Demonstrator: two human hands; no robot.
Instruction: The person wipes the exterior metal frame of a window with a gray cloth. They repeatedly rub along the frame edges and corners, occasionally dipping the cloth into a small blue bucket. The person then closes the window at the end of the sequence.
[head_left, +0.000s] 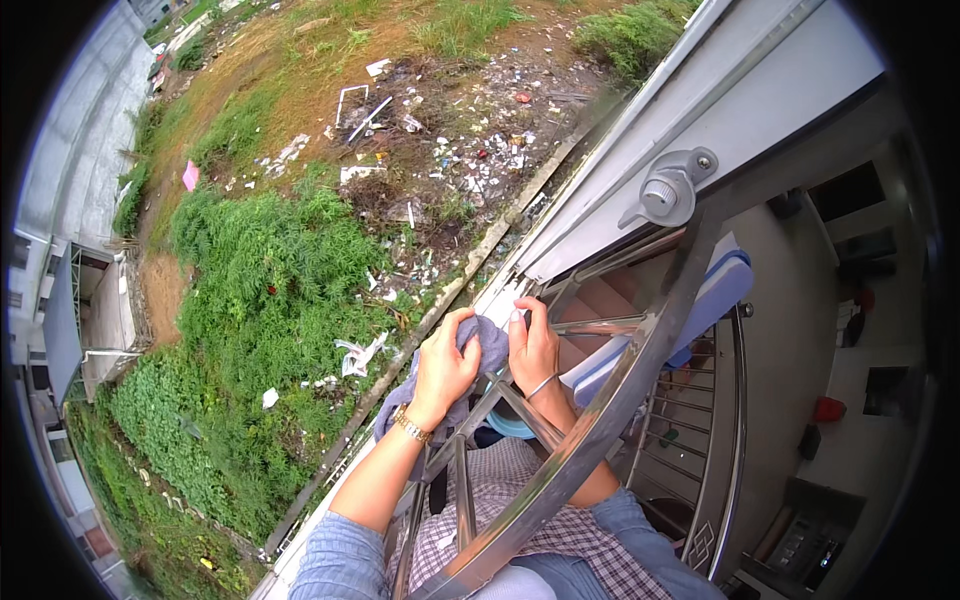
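My left hand grips a grey-purple cloth, bunched up over the white window sill; more of the cloth hangs below, by the wrist. Beside it, my right hand has its fingers curled close to the window track. Something small and dark shows behind its fingertips, and whether that hand holds it is unclear. A stainless-steel railing crosses in front of my right forearm, its thinner bars running between my arms. Above and to the right is the white window frame with a grey latch.
A blue-and-white flat mop-like tool leans behind the railing. Partly hidden below my hands is a light-blue basin. Stairs with a second metal handrail lie indoors at right. Outside, far below, are green plants and scattered litter.
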